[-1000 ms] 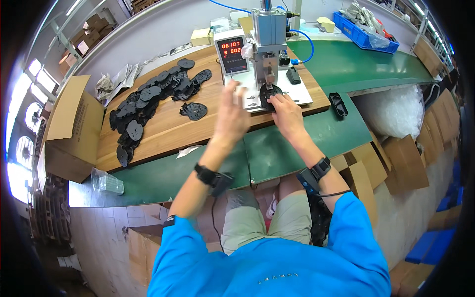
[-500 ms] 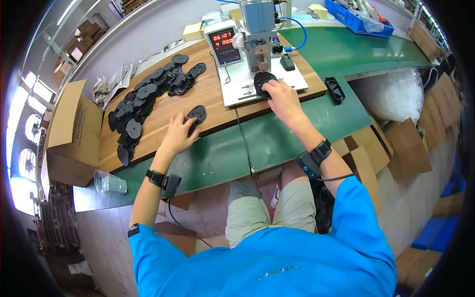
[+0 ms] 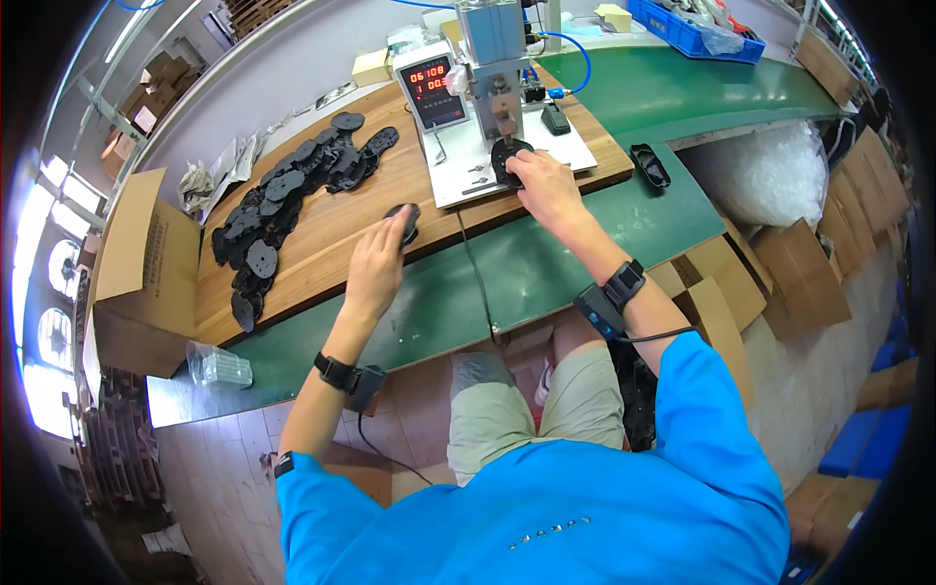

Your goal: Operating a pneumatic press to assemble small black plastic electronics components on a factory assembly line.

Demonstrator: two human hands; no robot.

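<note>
So, under one silver metal press (image 3: 498,96), top cropped, right hand (image 3: 549,189) clamps fingers on one flat black oval piece (image 3: 503,157); left hand (image 3: 375,267) pinches a second black piece (image 3: 410,227), half-hidden; heaped black pieces (image 3: 283,185) overlap uncountably.

From the left side of the wearer's head, the wide fisheye view faces down and forward, above and behind the left hand (image 3: 378,265) and right hand (image 3: 548,187); the shirt (image 3: 556,497) is nearer, the machine (image 3: 492,83) just beyond the right hand.

The green surface (image 3: 429,304) is carrying a wooden board (image 3: 327,239); black parts (image 3: 283,185) are sprawling across it, a press (image 3: 497,93) is standing alongside!
</note>
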